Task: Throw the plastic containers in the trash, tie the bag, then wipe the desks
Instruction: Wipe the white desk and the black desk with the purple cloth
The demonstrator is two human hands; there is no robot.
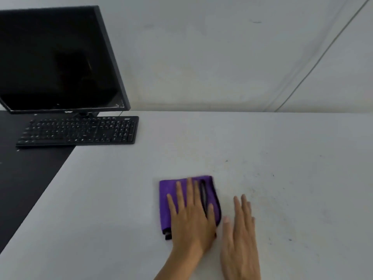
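Your left hand (191,217) flat, fingers spread, pressing cloth (167,186); right hand (240,229) flat on desk (282,158) beside cloth, holding nothing. Risk: uneven push bunches cloth; specks right of cloth missed.

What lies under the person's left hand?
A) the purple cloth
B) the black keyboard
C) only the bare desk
A: the left hand lies with straight fingers flat on the purple cloth, which rests on the white desk; the keyboard is apart from it, farther back on the left.
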